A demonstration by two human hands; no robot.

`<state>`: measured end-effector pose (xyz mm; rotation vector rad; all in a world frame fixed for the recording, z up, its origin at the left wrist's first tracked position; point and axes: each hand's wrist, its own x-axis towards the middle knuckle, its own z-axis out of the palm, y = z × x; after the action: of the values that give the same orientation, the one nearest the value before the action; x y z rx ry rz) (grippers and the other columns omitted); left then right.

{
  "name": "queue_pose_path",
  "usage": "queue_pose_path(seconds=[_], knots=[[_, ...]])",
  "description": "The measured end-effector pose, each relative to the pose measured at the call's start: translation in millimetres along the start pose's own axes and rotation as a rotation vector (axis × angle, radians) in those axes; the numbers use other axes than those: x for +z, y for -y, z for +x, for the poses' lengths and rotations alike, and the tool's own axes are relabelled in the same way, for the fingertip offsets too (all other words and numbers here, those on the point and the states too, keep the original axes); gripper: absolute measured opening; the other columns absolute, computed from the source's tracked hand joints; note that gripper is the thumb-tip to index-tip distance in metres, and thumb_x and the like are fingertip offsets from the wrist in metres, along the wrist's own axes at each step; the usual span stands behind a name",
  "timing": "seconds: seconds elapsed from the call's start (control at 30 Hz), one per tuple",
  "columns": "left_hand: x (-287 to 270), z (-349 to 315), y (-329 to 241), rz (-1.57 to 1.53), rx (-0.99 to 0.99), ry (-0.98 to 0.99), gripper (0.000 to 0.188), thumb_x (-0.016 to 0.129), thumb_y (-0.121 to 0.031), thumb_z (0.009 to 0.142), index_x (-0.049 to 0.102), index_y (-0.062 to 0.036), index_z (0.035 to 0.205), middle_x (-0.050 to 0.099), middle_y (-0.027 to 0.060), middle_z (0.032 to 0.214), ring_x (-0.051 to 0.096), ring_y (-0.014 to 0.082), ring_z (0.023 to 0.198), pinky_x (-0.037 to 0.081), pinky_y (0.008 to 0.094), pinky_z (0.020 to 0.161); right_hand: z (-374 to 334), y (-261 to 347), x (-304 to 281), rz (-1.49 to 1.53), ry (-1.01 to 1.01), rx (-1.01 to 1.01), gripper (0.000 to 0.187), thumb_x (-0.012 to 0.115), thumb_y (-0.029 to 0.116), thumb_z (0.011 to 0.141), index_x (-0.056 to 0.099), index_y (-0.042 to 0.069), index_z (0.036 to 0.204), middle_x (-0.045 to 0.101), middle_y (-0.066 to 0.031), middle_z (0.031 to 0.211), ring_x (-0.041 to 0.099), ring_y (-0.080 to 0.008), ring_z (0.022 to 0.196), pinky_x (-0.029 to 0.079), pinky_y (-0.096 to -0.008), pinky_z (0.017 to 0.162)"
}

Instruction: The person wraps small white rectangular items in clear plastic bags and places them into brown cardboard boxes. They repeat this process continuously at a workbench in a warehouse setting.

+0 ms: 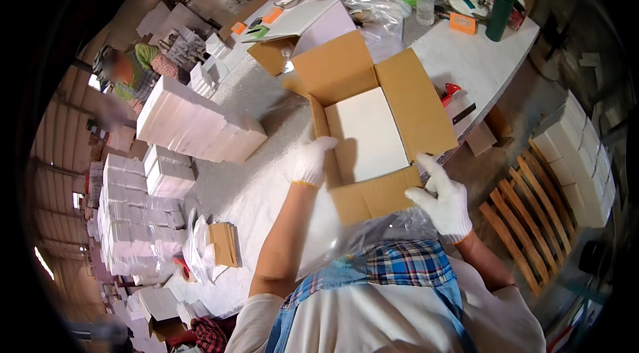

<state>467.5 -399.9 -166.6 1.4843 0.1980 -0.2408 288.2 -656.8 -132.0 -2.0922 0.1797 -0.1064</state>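
Note:
A brown cardboard box [354, 205] stands on the table in front of me with its flaps spread outward. Inside it lies a flat white rectangular piece [367, 133], perhaps a box or a board, filling most of the opening. My left hand [311, 162], in a white knit glove, grips the box's left wall near its front corner, the thumb over the edge. My right hand [442, 201], gloved too, is at the front right corner. Its forefinger and thumb are apart, the thumb by the front flap. Clear plastic [379, 230] lies between the box and my apron.
Stacked white boxes [200, 123] stand at the left, with plastic-wrapped stacks [140, 213] nearer. Behind is another open box [319, 26]. A clear bottle [425, 1], green flask [501, 10] and red tape dispenser [450, 92] sit on the table. A wooden pallet [526, 220] is at right; a person [143, 70] works far left.

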Motion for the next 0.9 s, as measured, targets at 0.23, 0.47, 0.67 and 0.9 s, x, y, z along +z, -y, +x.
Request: queue_pose_path(seconds=[0.23,0.47,0.67,0.9], knots=[[9.1,-3.3,-12.0,-0.033,-0.048,-0.011,0.071,0.062,0.005,0.080,0.050,0.0009,0.150,0.069,0.0145,0.121,0.067,0.0242,0.104,0.057,0.0358,0.090,36.2,-33.9,14.4,-0.357,-0.219,-0.585,0.060,0.081,0.032,0.080,0.065,0.017,0.135,0.065,-0.0101,0.072,0.065,-0.0284,0.061,0.053,-0.0400,0.060],[37.6,16.6,-7.4,-0.102,0.070,-0.074,0.066,0.062,0.003,0.078,0.053,0.0051,0.143,0.069,0.0130,0.110,0.066,0.0207,0.093,0.056,0.0331,0.081,79.9,-52.9,3.5,-0.473,-0.240,-0.519,0.061,0.081,0.031,0.082,0.062,0.018,0.138,0.060,-0.0075,0.064,0.060,-0.0269,0.054,0.051,-0.0404,0.054],[23.6,13.0,8.4,-0.023,0.140,-0.095,0.075,0.068,-0.036,0.096,0.041,0.0044,0.154,0.056,0.0213,0.142,0.057,0.0284,0.127,0.045,0.0358,0.107,64.1,-59.1,6.1,-0.160,-0.175,-0.254,0.076,0.082,0.021,0.085,0.050,0.012,0.153,0.052,-0.0039,0.061,0.050,-0.0182,0.051,0.049,-0.0326,0.056],[-74.5,-59.3,67.3,0.286,0.254,-0.257,0.072,0.058,-0.041,0.104,0.038,0.0030,0.157,0.045,0.0227,0.159,0.045,0.0315,0.146,0.036,0.0370,0.119,16.0,-68.0,10.7,0.154,-0.150,0.030,0.081,0.079,0.005,0.086,0.042,0.005,0.157,0.054,-0.0002,0.065,0.050,-0.0081,0.059,0.046,-0.0266,0.059]])
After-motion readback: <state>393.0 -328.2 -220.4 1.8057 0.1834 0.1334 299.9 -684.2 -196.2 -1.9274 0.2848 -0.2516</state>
